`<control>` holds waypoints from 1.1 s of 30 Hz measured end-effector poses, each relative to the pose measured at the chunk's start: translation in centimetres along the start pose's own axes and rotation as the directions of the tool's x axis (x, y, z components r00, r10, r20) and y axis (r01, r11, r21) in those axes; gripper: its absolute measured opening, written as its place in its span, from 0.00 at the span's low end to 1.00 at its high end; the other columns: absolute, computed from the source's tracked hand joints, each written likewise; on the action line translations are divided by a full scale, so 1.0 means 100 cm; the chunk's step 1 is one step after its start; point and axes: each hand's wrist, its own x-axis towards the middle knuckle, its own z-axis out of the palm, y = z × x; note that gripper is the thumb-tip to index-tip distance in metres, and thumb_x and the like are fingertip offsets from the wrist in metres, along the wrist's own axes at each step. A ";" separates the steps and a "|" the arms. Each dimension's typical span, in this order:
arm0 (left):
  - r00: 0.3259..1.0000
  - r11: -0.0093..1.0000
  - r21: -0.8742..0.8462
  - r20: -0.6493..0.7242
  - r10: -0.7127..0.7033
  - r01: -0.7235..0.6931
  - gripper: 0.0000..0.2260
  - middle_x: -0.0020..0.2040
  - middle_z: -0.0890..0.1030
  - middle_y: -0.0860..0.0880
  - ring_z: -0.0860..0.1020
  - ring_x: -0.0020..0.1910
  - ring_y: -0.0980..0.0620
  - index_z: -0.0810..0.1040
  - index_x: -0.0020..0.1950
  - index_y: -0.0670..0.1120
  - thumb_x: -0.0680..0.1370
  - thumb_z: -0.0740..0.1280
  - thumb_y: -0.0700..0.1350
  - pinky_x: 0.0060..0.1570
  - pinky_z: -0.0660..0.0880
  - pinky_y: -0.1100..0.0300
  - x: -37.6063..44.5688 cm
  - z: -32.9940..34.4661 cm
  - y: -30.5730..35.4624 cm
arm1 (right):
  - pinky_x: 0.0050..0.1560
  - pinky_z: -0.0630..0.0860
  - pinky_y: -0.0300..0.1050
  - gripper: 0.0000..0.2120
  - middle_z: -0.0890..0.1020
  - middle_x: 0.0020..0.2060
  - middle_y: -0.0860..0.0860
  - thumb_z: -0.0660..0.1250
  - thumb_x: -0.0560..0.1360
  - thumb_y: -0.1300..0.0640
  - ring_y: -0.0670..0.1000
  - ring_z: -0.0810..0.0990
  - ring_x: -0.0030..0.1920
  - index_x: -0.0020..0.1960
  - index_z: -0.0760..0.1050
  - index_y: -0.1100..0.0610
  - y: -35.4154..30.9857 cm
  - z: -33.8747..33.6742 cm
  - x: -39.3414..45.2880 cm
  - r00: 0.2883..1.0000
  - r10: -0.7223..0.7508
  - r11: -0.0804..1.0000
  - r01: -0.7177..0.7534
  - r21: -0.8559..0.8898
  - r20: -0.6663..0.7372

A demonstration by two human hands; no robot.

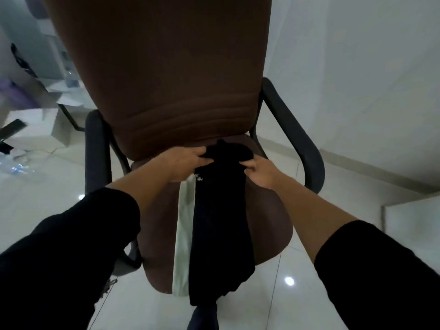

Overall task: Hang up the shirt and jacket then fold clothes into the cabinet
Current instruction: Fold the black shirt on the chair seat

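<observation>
A long black garment lies lengthwise down the seat of a brown office chair, its near end hanging over the front edge. A pale green-white cloth lies under it along its left side. My left hand grips the bunched far end of the black garment from the left. My right hand pinches the same end from the right. Both hands are near the base of the chair's backrest.
The chair has dark armrests on the left and right. Glossy white floor tiles surround it. A white wall stands at right. Boxes, papers and plastic bottles clutter the floor at far left.
</observation>
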 end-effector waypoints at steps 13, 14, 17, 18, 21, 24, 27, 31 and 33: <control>0.985 0.938 -0.333 0.163 -0.047 0.100 0.17 0.61 0.77 0.52 0.75 0.61 0.51 0.70 0.68 0.56 0.80 0.58 0.49 0.58 0.74 0.54 0.012 0.114 0.042 | 0.64 0.66 0.38 0.18 0.75 0.66 0.53 0.57 0.78 0.64 0.53 0.72 0.66 0.63 0.76 0.53 0.066 0.071 -0.009 0.964 0.161 0.985 -0.145 -0.091 0.210; 0.982 0.923 -0.349 0.156 -0.110 0.159 0.17 0.64 0.74 0.51 0.73 0.64 0.50 0.69 0.69 0.55 0.80 0.59 0.49 0.60 0.73 0.53 0.024 0.115 0.034 | 0.65 0.65 0.39 0.18 0.74 0.67 0.53 0.57 0.78 0.64 0.54 0.71 0.67 0.65 0.74 0.53 0.066 0.073 0.002 0.971 0.158 0.984 -0.139 -0.110 0.182; 0.954 0.870 -0.395 0.164 -0.250 0.295 0.21 0.71 0.67 0.48 0.66 0.69 0.47 0.67 0.71 0.52 0.78 0.62 0.51 0.64 0.70 0.47 0.065 0.117 0.011 | 0.65 0.66 0.44 0.20 0.67 0.70 0.55 0.58 0.79 0.62 0.56 0.68 0.68 0.70 0.68 0.52 0.066 0.076 0.038 0.975 0.192 0.980 -0.184 -0.076 0.110; 0.948 0.860 -0.399 0.161 -0.276 0.318 0.23 0.72 0.65 0.48 0.65 0.70 0.47 0.65 0.72 0.51 0.78 0.63 0.52 0.64 0.69 0.46 0.079 0.118 0.005 | 0.65 0.67 0.45 0.20 0.65 0.71 0.56 0.59 0.79 0.62 0.57 0.67 0.69 0.70 0.67 0.52 0.066 0.077 0.051 0.978 0.196 0.979 -0.191 -0.066 0.076; 0.948 0.852 -0.416 0.124 -0.293 0.318 0.25 0.73 0.64 0.49 0.64 0.71 0.47 0.63 0.73 0.49 0.78 0.63 0.52 0.65 0.68 0.47 0.118 0.123 -0.007 | 0.67 0.66 0.47 0.22 0.64 0.71 0.55 0.60 0.78 0.61 0.57 0.66 0.69 0.72 0.65 0.53 0.065 0.078 0.086 0.985 0.174 0.983 -0.175 -0.049 -0.019; 0.952 0.864 -0.401 0.150 -0.265 0.304 0.25 0.72 0.65 0.48 0.64 0.71 0.47 0.62 0.74 0.49 0.78 0.64 0.52 0.64 0.66 0.47 0.144 0.134 -0.010 | 0.70 0.65 0.49 0.24 0.65 0.72 0.54 0.61 0.78 0.60 0.57 0.65 0.71 0.73 0.63 0.51 0.070 0.082 0.116 0.982 0.185 0.983 -0.185 -0.023 0.024; 0.944 0.897 -0.328 0.241 -0.224 0.297 0.26 0.67 0.70 0.47 0.67 0.68 0.46 0.63 0.73 0.50 0.77 0.64 0.55 0.64 0.63 0.46 0.155 0.146 -0.010 | 0.71 0.64 0.52 0.29 0.63 0.73 0.55 0.64 0.77 0.56 0.58 0.64 0.72 0.75 0.58 0.48 0.077 0.087 0.134 0.962 0.240 0.968 -0.228 -0.103 0.129; 0.954 0.867 -0.419 0.239 -0.182 0.271 0.18 0.60 0.76 0.47 0.74 0.60 0.47 0.73 0.65 0.49 0.76 0.66 0.51 0.57 0.69 0.52 0.157 0.148 -0.015 | 0.71 0.63 0.52 0.31 0.61 0.73 0.58 0.65 0.76 0.52 0.59 0.60 0.73 0.75 0.58 0.55 0.076 0.088 0.137 0.949 0.258 0.936 -0.199 -0.289 0.181; 0.964 0.843 -0.478 0.213 -0.160 0.246 0.16 0.57 0.77 0.46 0.75 0.56 0.47 0.77 0.60 0.48 0.75 0.68 0.51 0.50 0.72 0.54 0.157 0.139 -0.019 | 0.67 0.67 0.50 0.27 0.67 0.69 0.59 0.66 0.76 0.51 0.59 0.66 0.69 0.72 0.65 0.58 0.073 0.081 0.135 0.946 0.261 0.917 -0.182 -0.355 0.191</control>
